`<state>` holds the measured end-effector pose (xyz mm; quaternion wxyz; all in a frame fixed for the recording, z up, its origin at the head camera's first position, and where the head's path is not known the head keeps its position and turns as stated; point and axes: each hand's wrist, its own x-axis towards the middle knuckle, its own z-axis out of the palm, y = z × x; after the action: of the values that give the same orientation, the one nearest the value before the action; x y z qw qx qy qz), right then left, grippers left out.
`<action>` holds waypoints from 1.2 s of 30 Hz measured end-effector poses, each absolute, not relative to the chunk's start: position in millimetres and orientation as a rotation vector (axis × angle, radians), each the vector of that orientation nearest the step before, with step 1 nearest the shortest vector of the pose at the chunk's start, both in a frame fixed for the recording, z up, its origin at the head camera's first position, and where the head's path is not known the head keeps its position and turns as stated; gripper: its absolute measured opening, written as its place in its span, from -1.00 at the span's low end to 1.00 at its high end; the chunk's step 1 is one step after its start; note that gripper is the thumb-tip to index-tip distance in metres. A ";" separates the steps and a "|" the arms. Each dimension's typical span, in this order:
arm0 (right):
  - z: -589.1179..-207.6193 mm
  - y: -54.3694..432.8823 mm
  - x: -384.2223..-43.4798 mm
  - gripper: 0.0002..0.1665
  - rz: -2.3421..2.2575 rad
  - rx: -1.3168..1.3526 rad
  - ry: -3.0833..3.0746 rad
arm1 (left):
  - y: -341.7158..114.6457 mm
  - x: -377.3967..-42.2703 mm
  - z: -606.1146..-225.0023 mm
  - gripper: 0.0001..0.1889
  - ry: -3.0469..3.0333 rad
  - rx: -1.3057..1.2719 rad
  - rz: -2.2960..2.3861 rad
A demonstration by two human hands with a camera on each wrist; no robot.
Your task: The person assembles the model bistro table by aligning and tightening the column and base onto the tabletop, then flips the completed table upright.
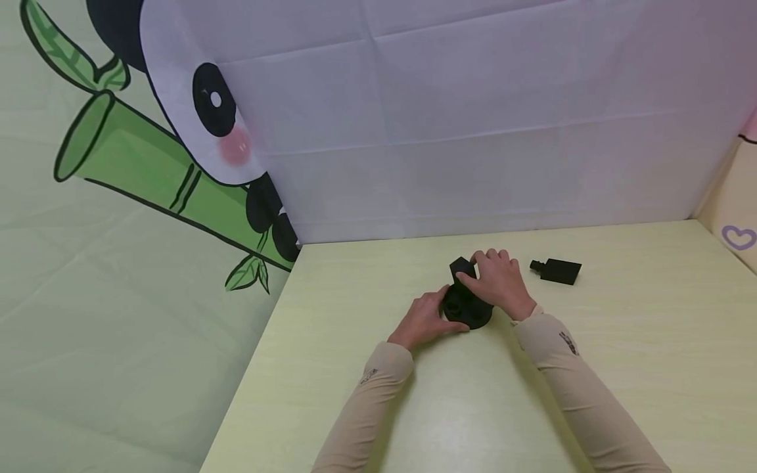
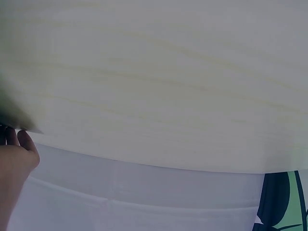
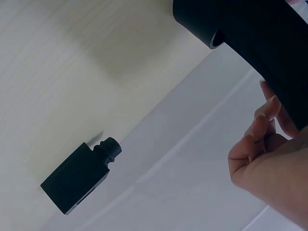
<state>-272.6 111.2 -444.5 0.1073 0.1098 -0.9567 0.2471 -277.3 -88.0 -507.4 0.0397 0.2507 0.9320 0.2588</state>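
In the head view, a black object with a rounded base (image 1: 476, 315) and a blocky upper part (image 1: 461, 265) stands on the table between both hands. I cannot tell its exact kind. My left hand (image 1: 424, 320) grips the base from the left, thumb at the front and fingers behind. From the right, my right hand (image 1: 499, 281) holds the blocky part between thumb and fingers. The right wrist view shows this part as a long black body (image 3: 269, 43) beside a hollow cylinder (image 3: 197, 21). Only part of the left hand (image 2: 17, 161) appears in its wrist view.
A black rectangular piece with a narrow ridged neck (image 1: 556, 270) lies on the table (image 1: 639, 341) to the right of the hands, its neck pointing left. A pale cloth (image 1: 473, 131) hangs behind the table's back edge. A printed panda and bamboo backdrop (image 1: 136, 151) covers the left.
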 end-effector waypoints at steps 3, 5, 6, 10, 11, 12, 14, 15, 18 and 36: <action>-445.0 110.6 -272.5 -0.44 0.712 0.308 -2.817 | -88.4 -277.5 -507.8 -0.05 2.860 0.776 0.793; -444.7 109.8 -272.1 -0.42 0.698 0.294 -2.819 | -88.9 -277.4 -508.2 -0.06 2.862 0.778 0.791; -444.5 109.5 -272.1 -0.40 0.692 0.288 -2.821 | -89.2 -277.3 -508.3 -0.06 2.860 0.777 0.790; -443.8 109.7 -274.2 -0.34 0.721 0.296 -2.824 | -89.1 -277.2 -508.6 -0.04 2.856 0.762 0.778; -443.6 110.1 -275.1 -0.33 0.735 0.311 -2.823 | -88.8 -277.3 -508.6 -0.04 2.856 0.762 0.782; -443.9 110.8 -275.8 -0.33 0.742 0.330 -2.819 | -88.5 -277.6 -508.3 -0.04 2.855 0.760 0.784; -444.0 112.2 -277.4 -0.34 0.752 0.375 -2.817 | -87.8 -277.9 -508.0 -0.05 2.857 0.760 0.782; -443.8 112.8 -277.9 -0.35 0.750 0.397 -2.815 | -87.5 -278.3 -507.8 -0.05 2.859 0.761 0.781; -443.7 114.6 -278.7 -0.38 0.735 0.418 -2.819 | -86.8 -278.7 -507.1 -0.05 2.866 0.758 0.770; -441.6 118.9 -276.7 -0.42 0.735 0.326 -2.821 | -86.2 -279.6 -507.1 -0.02 2.883 0.770 0.757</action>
<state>-276.7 118.9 -441.6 0.1041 0.1107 -0.9565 0.2492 -279.6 -86.2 -507.1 0.0313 0.2499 0.9360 0.2457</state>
